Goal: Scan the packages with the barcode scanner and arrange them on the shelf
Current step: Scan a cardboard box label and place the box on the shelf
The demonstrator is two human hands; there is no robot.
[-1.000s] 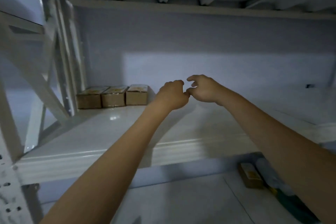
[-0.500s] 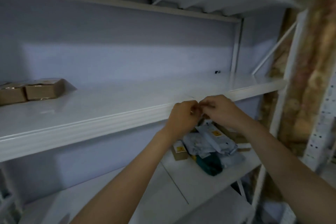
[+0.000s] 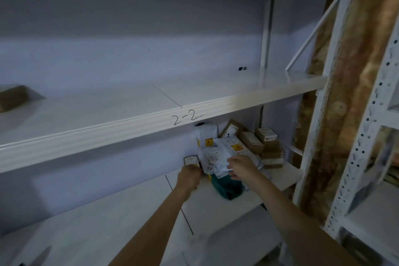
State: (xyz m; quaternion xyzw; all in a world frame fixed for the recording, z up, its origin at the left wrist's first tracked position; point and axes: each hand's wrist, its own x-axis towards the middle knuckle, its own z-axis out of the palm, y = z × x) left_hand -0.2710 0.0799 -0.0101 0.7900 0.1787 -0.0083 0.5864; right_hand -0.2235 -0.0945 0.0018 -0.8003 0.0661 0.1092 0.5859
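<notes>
Lower shelf (image 3: 216, 207) holds a heap of packages (image 3: 244, 142) — boxes and mailer bags. Left hand (image 3: 190, 176) curls round a small box (image 3: 191, 161); right hand (image 3: 240, 166) pinches a white bag (image 3: 213, 158) — upper shelf (image 3: 133, 123) carries one brown box (image 3: 13, 97)

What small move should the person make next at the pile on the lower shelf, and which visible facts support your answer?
Probably lift one package out of the pile. The left hand is curled around a small brown box at the pile's left edge, and the right hand rests on a white mailer bag, so both already touch parcels. The shelf marked 2-2 above has bare room. No scanner is clearly visible.
</notes>
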